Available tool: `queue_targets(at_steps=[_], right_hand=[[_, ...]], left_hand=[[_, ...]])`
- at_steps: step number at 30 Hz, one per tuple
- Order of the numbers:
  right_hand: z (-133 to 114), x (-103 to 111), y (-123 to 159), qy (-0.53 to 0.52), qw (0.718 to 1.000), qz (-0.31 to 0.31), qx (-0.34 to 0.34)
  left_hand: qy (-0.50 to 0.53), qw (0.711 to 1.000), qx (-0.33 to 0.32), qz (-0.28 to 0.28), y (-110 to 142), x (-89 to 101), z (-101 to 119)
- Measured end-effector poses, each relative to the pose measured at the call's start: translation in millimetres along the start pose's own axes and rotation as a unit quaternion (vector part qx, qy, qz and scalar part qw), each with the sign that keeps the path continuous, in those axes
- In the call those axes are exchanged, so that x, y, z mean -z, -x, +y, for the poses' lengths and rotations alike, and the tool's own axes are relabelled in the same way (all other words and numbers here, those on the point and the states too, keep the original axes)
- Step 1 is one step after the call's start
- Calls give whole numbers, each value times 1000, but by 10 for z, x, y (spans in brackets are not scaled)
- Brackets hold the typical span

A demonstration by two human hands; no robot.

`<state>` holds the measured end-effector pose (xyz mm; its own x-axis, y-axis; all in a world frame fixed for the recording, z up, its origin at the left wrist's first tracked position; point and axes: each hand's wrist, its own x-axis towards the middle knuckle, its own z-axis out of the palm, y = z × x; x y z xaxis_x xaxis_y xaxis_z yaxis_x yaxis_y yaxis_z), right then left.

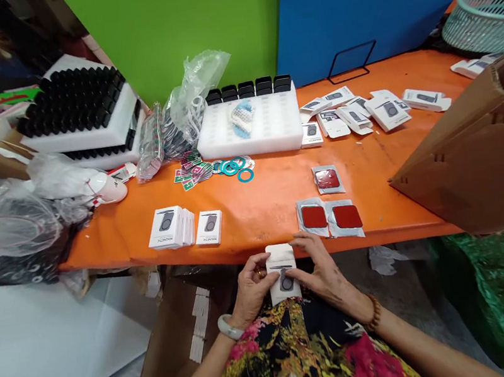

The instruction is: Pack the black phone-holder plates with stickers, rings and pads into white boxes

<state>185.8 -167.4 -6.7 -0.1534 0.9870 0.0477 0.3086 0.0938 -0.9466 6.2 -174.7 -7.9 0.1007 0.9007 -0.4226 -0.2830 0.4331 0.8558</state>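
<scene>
My left hand [251,288] and my right hand [321,270] both grip a small white product box [282,271] over my lap, just below the front edge of the orange table [264,202]. The box carries a picture of a dark round item. On the table just above my right hand lie three clear sachets with red pads [330,217]. A stack of filled white boxes [172,226] and a single one [209,228] lie to the left.
A white foam tray [256,127] with black parts along its back edge, teal rings [234,167], stickers and plastic bags sit mid-table. Flat unfolded boxes [364,110] lie back right. A big cardboard carton [485,151] overhangs at right, stacked trays [77,111] at left.
</scene>
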Motion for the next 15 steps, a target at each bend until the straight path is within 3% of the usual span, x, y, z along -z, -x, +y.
queue_targets(at_steps=[2,6,12,15], right_hand=[[72,-38,41,-91,994,-9,-67],[140,-99,92,-230,954,-57,-185],[116,-118,59,-206,957,-72,-192],[86,-151,-7,-203,965,-17,-167]], left_hand=[[-7,1000,14,-4,-10,41,-49],[-53,998,21,9,-41,49,-92],[-115,993,-26,18,-81,-58,-3],[-78,996,-46,27,-125,-109,40]])
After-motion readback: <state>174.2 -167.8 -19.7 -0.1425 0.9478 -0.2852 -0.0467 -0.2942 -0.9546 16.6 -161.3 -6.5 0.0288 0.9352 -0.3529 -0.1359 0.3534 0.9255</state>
